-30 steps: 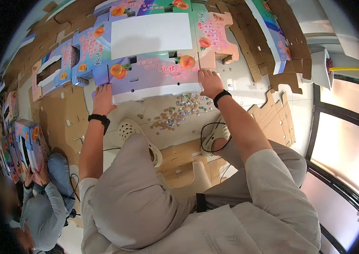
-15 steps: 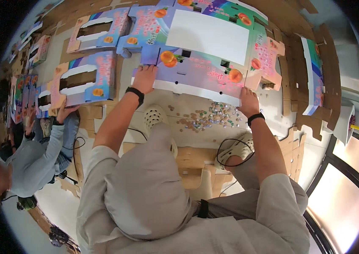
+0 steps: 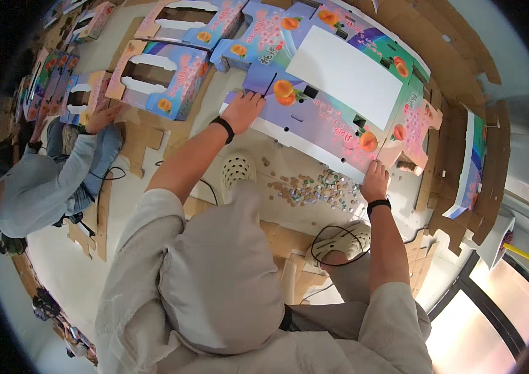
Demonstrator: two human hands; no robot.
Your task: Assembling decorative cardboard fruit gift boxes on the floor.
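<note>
A flat, unfolded fruit carton (image 3: 333,118) lies before me, printed purple, green and pink with peaches and blossoms, a white rectangle in its middle. My left hand (image 3: 244,113) is closed over the left end of its near edge, thumb side hidden. At the right end of that edge, my right hand (image 3: 375,181) pinches the board. Small round discs (image 3: 317,188) are scattered on the floor just below the carton's near edge, between my hands.
Folded cartons (image 3: 160,78) with handle openings stand to the left. Beside them sits a co-worker (image 3: 58,168), one hand by a carton. Brown cardboard sheets (image 3: 439,156) lie around, and a printed panel (image 3: 471,165) stands at the right. Thin black cables cross the floor by my shoes.
My view has turned, so the carton and both hands appear tilted and further right. Both hands keep their hold on the near edge. The co-worker's hand has shifted beside the cartons.
</note>
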